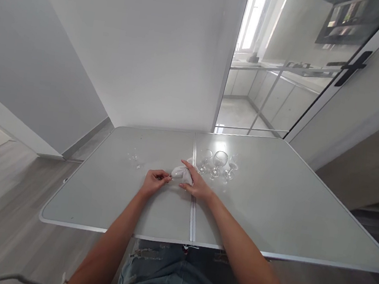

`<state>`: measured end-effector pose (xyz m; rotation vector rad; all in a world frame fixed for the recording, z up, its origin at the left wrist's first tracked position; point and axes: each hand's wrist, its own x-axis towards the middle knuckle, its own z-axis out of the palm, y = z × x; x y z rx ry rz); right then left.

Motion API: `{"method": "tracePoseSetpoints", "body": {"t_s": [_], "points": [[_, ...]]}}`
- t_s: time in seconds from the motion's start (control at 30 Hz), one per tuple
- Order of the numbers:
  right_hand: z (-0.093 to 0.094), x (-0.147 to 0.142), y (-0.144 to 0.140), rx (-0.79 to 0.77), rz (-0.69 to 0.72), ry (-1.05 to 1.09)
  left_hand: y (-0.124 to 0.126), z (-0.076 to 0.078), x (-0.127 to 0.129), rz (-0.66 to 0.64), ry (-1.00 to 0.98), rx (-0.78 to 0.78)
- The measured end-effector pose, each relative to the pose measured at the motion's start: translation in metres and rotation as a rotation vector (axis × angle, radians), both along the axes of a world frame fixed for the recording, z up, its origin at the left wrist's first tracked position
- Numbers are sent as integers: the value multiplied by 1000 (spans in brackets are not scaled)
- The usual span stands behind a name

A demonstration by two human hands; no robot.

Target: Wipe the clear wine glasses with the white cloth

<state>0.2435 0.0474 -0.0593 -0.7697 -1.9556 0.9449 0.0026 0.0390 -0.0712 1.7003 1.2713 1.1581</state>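
Over the middle of the table, my left hand (156, 182) pinches the stem end of a clear stemmed glass (177, 172), which lies sideways between my hands. A white cloth (187, 174) covers the bowl end. My right hand (199, 185) curves around that cloth, thumb and fingers on either side of it. Just beyond my right hand stand three clear stemmed glasses: a left one (205, 160), a middle one (220, 160) and a right one (231, 166). To the left, another clear glass item (134, 157) is faint, and its exact shape is hard to make out.
The pale folding table (271, 210) has a metal-edged seam (192, 213) across its middle. A white wall (158, 62) rises behind it. At the back right is a glass door (261, 86) with a black handle (353, 67).
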Motion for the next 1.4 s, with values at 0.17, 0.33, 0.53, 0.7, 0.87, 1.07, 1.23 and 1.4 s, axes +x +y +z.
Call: {"method": "tracePoseSetpoints", "body": {"t_s": [0.17,0.33,0.53,0.7,0.87,1.07,1.23,1.4], "points": [[0,-7,-1,-72,-81,-94,-2,1,4,54,108,113],[0,-9,3,-77,-83,11,-5,3,4,71,147,141],[-3,-10,1,-19,-84,62,-7,1,5,84,185,209],[-5,-14,3,-35,-149,-73,-11,0,7,149,209,273],[-2,-12,1,-42,-124,112,-11,6,7,159,158,199],[2,-8,-8,-59,-86,100,-9,3,3,78,62,121],[2,-8,0,-122,-71,61,-8,-1,2,85,-2,55],[4,-11,-8,-139,-81,224,-7,1,3,71,-57,3]]}}
